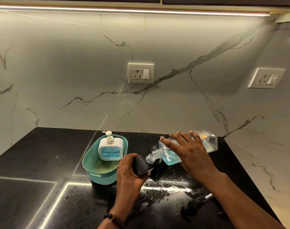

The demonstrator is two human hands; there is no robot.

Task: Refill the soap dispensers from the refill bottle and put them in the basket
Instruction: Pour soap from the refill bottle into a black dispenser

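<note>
Step in hand: pouring refill into 2nd dispenser.

R hand [188, 151] wraps over clear refill bottle [207, 142], fingers curled across its upper side. Bottle tipped nearly flat, threaded neck down-left, cap off. Blue soap pooled at neck end; rest of bottle looks mostly empty.

L hand [132, 171] grips black dispenser [141, 164] from the side and steadies it, tilted, on black counter [33, 171]. Bottle mouth sits right at dispenser's top; can't tell if soap is actually flowing.

White pump dispenser [110, 149], blue window, stands upright in teal basket [98, 172], just L of the hands. So one looks done.

Black pump head [193, 204] lies loose on counter, near side, under R forearm. Wet splashes [170, 184] on counter around the pour.

Next, by my read: keep mouth lined up w/ opening, ease tilt to avoid more spill, set bottle upright, fetch pump head, screw on, then put black dispenser in basket beside white one. Wet surfaces = slip risk.
</note>
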